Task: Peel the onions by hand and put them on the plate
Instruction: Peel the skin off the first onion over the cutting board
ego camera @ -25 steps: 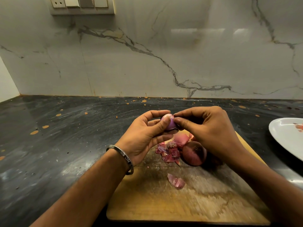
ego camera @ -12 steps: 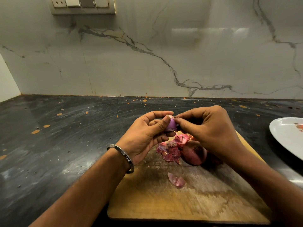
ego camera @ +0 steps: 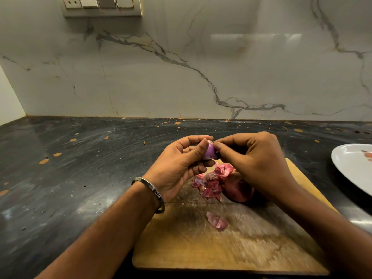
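A small pale purple onion (ego camera: pixel 209 151) is held above the far end of a wooden cutting board (ego camera: pixel 231 244). My left hand (ego camera: pixel 179 166) grips it between thumb and fingers. My right hand (ego camera: pixel 253 162) pinches at the onion's right side with thumb and forefinger. Below the hands a second onion (ego camera: pixel 238 190), still in its dark red skin, lies on the board beside a heap of torn pink peels (ego camera: pixel 211 184). A white plate (ego camera: pixel 354 168) sits at the right edge of the view.
One loose peel (ego camera: pixel 217 221) lies mid-board. The dark stone counter (ego camera: pixel 80 168) spreads to the left, speckled with orange flecks. A marble backsplash rises behind it, with a switch panel (ego camera: pixel 101 6) at the top left.
The hands stay almost in place. The onion has turned slightly in my left hand, and the loose skin that hung under it now lies on the peel heap.
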Available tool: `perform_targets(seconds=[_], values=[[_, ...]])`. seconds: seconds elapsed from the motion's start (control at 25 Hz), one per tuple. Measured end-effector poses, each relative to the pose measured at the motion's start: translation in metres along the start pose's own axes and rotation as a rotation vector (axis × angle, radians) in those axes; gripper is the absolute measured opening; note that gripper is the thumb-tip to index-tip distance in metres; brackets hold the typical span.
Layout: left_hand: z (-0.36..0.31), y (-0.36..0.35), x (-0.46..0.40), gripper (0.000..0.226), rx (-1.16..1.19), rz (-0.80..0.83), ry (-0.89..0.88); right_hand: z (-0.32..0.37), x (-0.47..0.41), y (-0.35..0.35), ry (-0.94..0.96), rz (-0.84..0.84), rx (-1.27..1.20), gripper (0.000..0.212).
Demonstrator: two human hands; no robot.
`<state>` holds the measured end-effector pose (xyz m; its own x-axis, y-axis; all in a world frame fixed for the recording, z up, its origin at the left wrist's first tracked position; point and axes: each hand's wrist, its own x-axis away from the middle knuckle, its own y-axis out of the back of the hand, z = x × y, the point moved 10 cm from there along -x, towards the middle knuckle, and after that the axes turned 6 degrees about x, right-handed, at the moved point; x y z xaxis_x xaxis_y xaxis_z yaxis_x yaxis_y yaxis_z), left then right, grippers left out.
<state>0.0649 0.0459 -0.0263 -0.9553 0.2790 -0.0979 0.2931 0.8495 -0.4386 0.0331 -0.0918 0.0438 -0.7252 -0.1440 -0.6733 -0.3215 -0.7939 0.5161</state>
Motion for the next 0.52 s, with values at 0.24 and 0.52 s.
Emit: perform_targets(seconds=[0.24,0.52], values=[[0.001,0.000,0.001,0.042,-0.027,0.008,0.008,-0.002,0.000,0.000,-0.009,0.004,0.018,0.007],[-0.001,-0.005,0.002,0.043,-0.034,0.033,0.005,-0.012,-0.001,-0.008,-0.091,0.073,-0.096,0.012]])
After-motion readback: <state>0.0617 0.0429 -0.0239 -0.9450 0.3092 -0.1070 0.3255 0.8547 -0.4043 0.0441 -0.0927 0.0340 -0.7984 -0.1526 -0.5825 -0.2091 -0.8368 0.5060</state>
